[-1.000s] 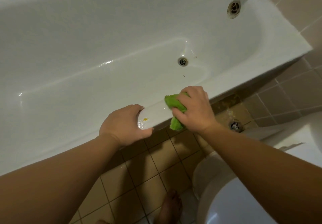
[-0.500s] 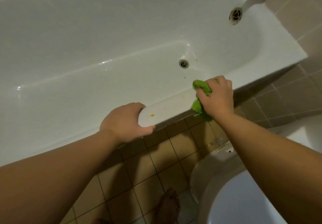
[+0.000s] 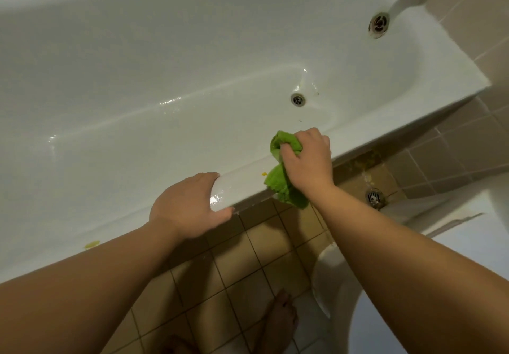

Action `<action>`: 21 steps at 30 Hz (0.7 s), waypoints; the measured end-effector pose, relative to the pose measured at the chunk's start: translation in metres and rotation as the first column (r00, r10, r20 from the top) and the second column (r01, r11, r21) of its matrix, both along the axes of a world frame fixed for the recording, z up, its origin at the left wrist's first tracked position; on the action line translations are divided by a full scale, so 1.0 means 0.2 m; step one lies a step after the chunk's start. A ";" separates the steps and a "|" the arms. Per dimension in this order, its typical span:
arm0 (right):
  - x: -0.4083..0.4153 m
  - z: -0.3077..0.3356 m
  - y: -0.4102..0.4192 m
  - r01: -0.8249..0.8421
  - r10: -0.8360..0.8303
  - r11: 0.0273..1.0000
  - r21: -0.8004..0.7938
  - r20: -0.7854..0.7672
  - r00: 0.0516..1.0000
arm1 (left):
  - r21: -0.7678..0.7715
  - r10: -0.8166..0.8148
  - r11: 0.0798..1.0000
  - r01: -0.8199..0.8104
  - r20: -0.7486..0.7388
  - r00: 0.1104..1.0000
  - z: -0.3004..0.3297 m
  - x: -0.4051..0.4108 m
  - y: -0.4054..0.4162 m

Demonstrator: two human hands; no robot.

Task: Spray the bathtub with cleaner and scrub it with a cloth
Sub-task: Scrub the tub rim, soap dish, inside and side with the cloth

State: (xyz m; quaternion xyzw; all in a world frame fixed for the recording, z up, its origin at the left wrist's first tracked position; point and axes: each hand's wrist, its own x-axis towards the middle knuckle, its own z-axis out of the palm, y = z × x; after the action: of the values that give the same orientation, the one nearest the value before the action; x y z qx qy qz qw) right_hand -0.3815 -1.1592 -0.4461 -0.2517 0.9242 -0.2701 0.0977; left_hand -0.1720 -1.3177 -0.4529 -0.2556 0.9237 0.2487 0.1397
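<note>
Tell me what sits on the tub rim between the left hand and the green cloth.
In the head view, wet white rim with one small yellow spot beside the green cloth; the left hand rests farther left.

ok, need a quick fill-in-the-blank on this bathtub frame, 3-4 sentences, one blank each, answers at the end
1. The right hand grips a cloth whose colour is ____.
2. The cloth lies on the bathtub, on its near ____.
3. The left hand holds ____; it only rests on that same part.
4. A small yellow spot lies on the white surface just to the ____ of the cloth.

Missing words: green; rim; nothing; left
</note>
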 end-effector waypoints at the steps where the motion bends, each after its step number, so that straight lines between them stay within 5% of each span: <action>1: 0.06 0.00 -0.02 -0.032 0.033 0.999 -0.023 0.015 0.999 | 0.010 -0.001 1.000 0.001 0.004 1.000 0.00 0.01 -0.01; 6: 0.26 -0.06 0.00 -0.322 0.337 0.938 0.125 -0.127 0.933 | 0.038 0.006 0.999 -0.005 -0.021 1.000 -0.01 0.03 -0.03; 12: 0.16 -0.04 -0.02 0.080 -0.034 0.975 0.208 -0.217 0.976 | 0.009 -0.015 1.000 0.016 -0.039 0.999 -0.01 0.05 -0.04; 17: 0.30 -0.03 -0.07 -0.321 0.353 0.918 0.232 -0.114 0.929 | 0.032 -0.015 0.999 0.018 -0.065 0.998 0.00 0.06 -0.04; 21: 0.21 -0.01 -0.11 -0.144 0.174 0.964 0.222 -0.122 0.977 | -0.011 -0.051 0.999 0.050 -0.036 0.998 -0.01 0.12 -0.07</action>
State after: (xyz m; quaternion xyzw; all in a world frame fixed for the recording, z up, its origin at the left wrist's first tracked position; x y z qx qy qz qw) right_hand -0.3390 -1.1815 -0.4487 -0.3316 0.9291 -0.1428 0.0800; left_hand -0.1487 -1.3308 -0.4544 -0.2284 0.9336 0.2448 0.1279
